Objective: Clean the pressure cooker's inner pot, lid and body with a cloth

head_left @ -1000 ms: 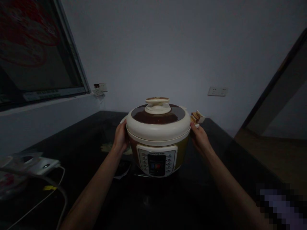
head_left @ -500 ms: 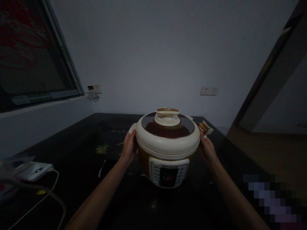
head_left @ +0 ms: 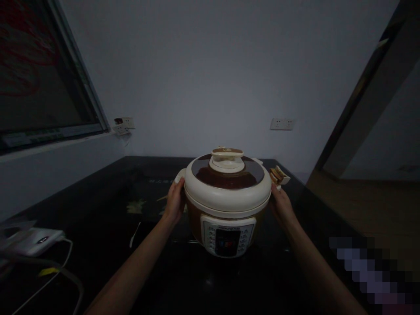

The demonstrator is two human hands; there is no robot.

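A cream and brown electric pressure cooker (head_left: 227, 201) stands upright on the dark glossy tabletop (head_left: 147, 280), its button panel facing me. Its lid (head_left: 226, 175) is on, with a raised handle in the middle. My left hand (head_left: 173, 201) grips the cooker's left side at the cream side handle. On the other side, my right hand (head_left: 282, 202) is closed round the right side handle, thumb on top. The undersides of both grips are hidden. Just beyond my right hand a small cream and brown piece (head_left: 278, 176) sticks out from the cooker's side.
A white power strip (head_left: 42, 240) with cables lies at the left edge. A thin white strip (head_left: 134, 235) rests left of the cooker. Wall sockets (head_left: 282, 124) are on the back wall, others (head_left: 123, 125) near the window. Floor (head_left: 344, 192) lies beyond the table's right edge.
The whole view has shifted slightly, with the cooker, hands and surroundings all a little further left. Both hands keep their hold on the cooker.
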